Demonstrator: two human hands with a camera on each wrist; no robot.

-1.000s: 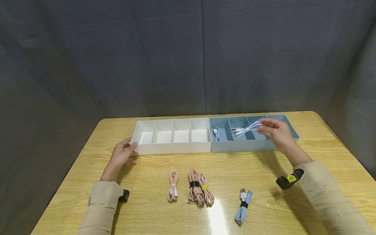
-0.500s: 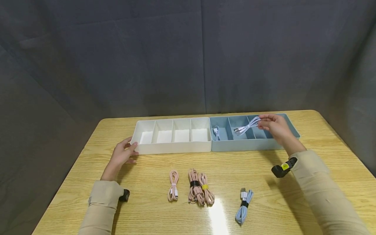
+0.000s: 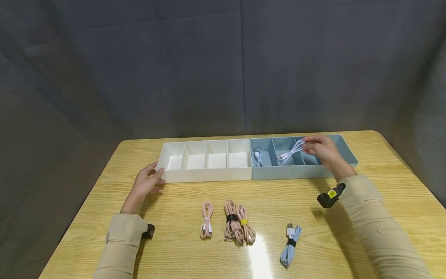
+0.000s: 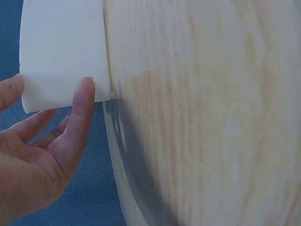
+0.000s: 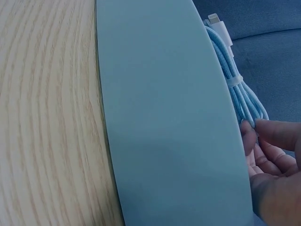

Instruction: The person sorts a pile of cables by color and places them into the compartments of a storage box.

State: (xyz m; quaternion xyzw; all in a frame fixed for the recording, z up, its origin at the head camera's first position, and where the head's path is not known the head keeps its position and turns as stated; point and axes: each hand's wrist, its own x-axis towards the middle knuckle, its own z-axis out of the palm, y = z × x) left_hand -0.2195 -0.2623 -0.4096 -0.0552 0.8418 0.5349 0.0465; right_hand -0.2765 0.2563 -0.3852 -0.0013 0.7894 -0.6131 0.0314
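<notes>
My right hand (image 3: 324, 150) pinches one end of a coiled light blue charging cable (image 3: 292, 151), seen over the second compartment of the blue divided box (image 3: 292, 172). In the right wrist view, the thumb and fingertips grip the cable loop (image 5: 235, 84), with its white connector (image 5: 221, 29) pointing away, beyond the box wall. My left hand (image 3: 144, 182) rests at the left end of the white divided box (image 3: 205, 176). In the left wrist view, straight, spread fingers touch the corner of the white box (image 4: 66, 52). Another light cable (image 3: 258, 158) lies in the leftmost blue compartment.
Both boxes stand end to end near the table's back edge. In front lie a pink cable (image 3: 206, 220), two bundled pink cables with a black strap (image 3: 232, 223) and a yellow strap (image 3: 246, 224), and a blue cable (image 3: 290, 245). A grey curtain (image 3: 223, 69) hangs behind.
My right hand has moved a little left and slightly back, carrying the light blue cable; its connector now sits lower over the second blue compartment. My left hand stays at the white box.
</notes>
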